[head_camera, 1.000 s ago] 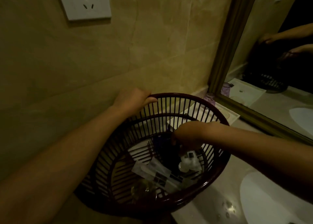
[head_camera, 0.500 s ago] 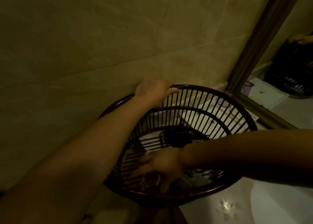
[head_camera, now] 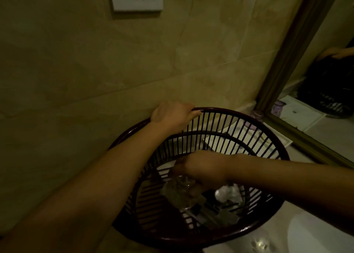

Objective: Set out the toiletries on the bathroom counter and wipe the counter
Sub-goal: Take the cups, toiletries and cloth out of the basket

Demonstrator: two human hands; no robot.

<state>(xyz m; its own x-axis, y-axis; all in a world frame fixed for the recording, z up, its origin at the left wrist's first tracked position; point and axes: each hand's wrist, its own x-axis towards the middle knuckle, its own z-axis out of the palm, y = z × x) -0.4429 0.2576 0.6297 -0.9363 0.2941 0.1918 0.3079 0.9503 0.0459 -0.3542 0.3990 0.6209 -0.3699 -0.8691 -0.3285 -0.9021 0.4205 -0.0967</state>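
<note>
The dark red basket (head_camera: 229, 112) is at the left end of the counter (head_camera: 229, 249), close against the tiled wall (head_camera: 95, 70). A white tray (head_camera: 283, 140) and the mirror frame (head_camera: 283, 61) are behind it and the sink basin (head_camera: 316, 231) just at its right, so little free counter shows. The left hand (head_camera: 172, 116) grips the far rim with curled fingers. The right hand (head_camera: 203, 170) is inside, fingers curled round a clear glass (head_camera: 180, 193) beside a white crumpled packet (head_camera: 228, 193).

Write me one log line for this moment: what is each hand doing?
left hand: grips basket rim | right hand: inside basket, grips clear item, blurred | white packet: in basket
</note>
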